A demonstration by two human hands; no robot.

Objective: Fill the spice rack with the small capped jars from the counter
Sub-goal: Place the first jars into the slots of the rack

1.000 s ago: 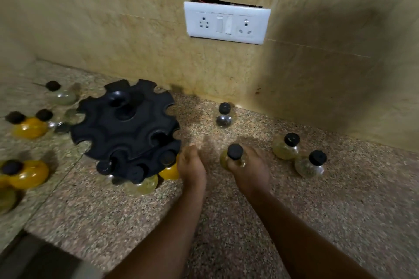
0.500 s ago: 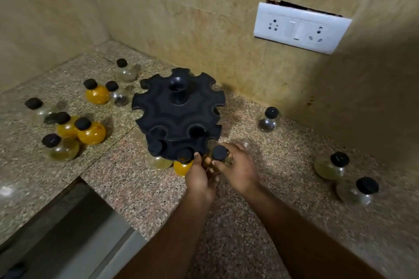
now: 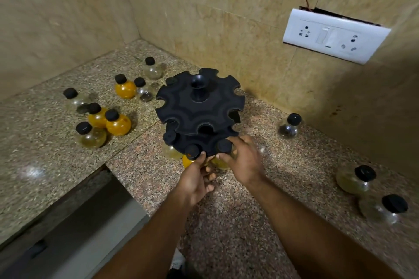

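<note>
One second ago the right hand (image 3: 243, 161) gripped a jar (image 3: 223, 154) on the counter, apart from the rack (image 3: 199, 108). Now it presses this jar into a slot at the lower tier, at the frame centre. The left hand (image 3: 196, 179) went from the counter to the rack's lower edge, touching it beside the orange jar (image 3: 188, 161).

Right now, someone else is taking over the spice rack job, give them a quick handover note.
Right hand: holding a pale jar at a front slot of the spice rack's lower tier.
Left hand: fingers at the lower tier's rim, beside the orange jar hanging there.
Done: at least two jars hang in the lower tier; top-tier slots in view look empty.
Left: seat this jar, then load seven jars on the counter to the left and three to the right.
</note>
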